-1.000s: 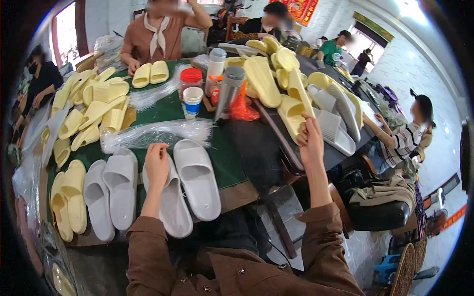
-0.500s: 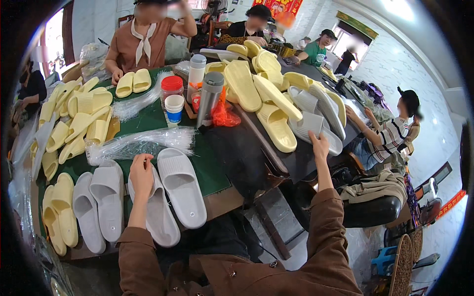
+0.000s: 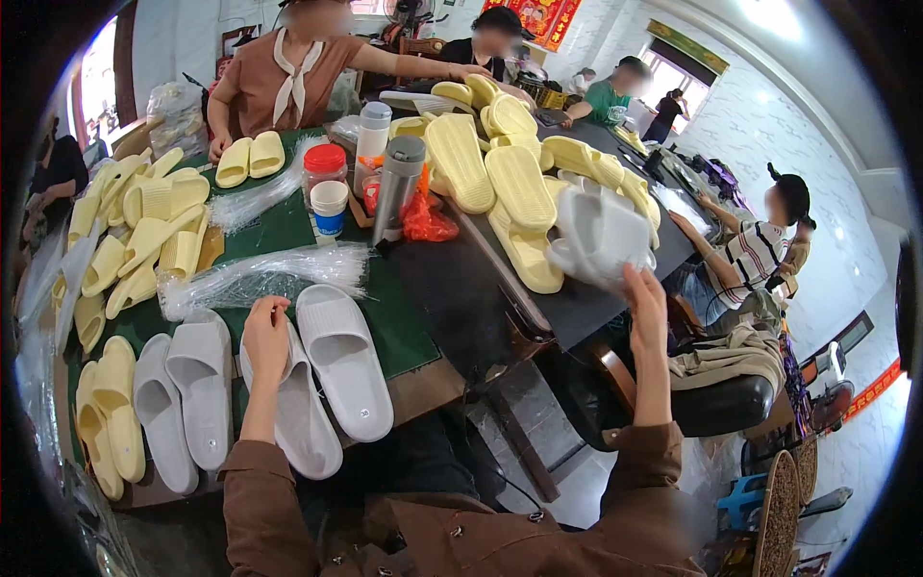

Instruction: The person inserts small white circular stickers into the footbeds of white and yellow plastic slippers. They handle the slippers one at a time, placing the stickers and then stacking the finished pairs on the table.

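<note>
Our right hand [image 3: 646, 293] is closed on the near end of a pale grey slipper [image 3: 608, 236], held at the near right edge of the black worktop [image 3: 591, 322]. The slipper is blurred, so we cannot tell whether it is one or two together. Just left of it, yellow slippers [image 3: 527, 255] lie piled along the black worktop's left edge, the pile running back toward its far end.

Our left hand [image 3: 266, 341] has its fingers curled over the strap of a grey slipper [image 3: 310, 423] at the near edge of the green worktop [image 3: 409, 337]; we cannot tell whether it grips the strap or only rests there. Just to the right lies a second grey slipper [image 3: 344, 365], toe pointing to the far edge. Toward the near left corner we see another grey pair [image 3: 204, 394] and a yellow pair [image 3: 117, 413], side by side.

Beyond our left hand lies a bundle of clear plastic strands [image 3: 274, 279]. Near the green worktop's right edge stand a paper cup [image 3: 329, 216], a red-lidded jar [image 3: 325, 173] and a steel flask [image 3: 396, 192], with a red plastic bag [image 3: 430, 221] beside the flask. At the far edge, a co-worker in a brown top [image 3: 332, 82] stretches one arm toward the yellow pile.
</note>
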Available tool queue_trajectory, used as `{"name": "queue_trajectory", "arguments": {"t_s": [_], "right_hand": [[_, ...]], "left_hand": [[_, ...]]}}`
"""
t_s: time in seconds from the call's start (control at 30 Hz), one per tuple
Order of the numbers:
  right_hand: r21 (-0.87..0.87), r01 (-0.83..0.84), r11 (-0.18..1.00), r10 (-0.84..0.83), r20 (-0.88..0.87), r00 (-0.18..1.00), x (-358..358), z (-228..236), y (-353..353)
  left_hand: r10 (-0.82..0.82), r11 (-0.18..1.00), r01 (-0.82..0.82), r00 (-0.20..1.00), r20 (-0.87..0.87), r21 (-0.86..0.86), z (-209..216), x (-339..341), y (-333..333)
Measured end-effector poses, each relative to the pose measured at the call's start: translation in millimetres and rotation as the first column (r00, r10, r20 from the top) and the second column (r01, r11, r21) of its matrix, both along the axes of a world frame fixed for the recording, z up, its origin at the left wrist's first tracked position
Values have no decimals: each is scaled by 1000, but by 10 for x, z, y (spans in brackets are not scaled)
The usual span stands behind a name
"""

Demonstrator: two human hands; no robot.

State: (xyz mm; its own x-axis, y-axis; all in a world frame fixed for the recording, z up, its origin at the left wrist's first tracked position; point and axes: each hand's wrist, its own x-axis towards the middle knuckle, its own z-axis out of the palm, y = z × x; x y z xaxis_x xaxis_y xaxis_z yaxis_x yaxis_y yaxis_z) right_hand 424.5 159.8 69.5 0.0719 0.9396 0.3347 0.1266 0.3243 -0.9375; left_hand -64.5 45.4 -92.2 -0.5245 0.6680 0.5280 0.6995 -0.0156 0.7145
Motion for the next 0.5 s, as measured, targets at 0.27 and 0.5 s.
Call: {"name": "queue_trajectory", "arguments": {"t_s": [0.27, 0.5], "right_hand": [[-104, -134, 986, 162, 334, 929, 142, -248, -278], [-47, -83, 995, 96, 481, 871, 311, -198, -519]], "left_hand": [[-9, 1000, 9, 1000, -4, -27, 30, 37, 21], [-23, 1000, 23, 1000, -2, -7, 36, 37, 4]]}}
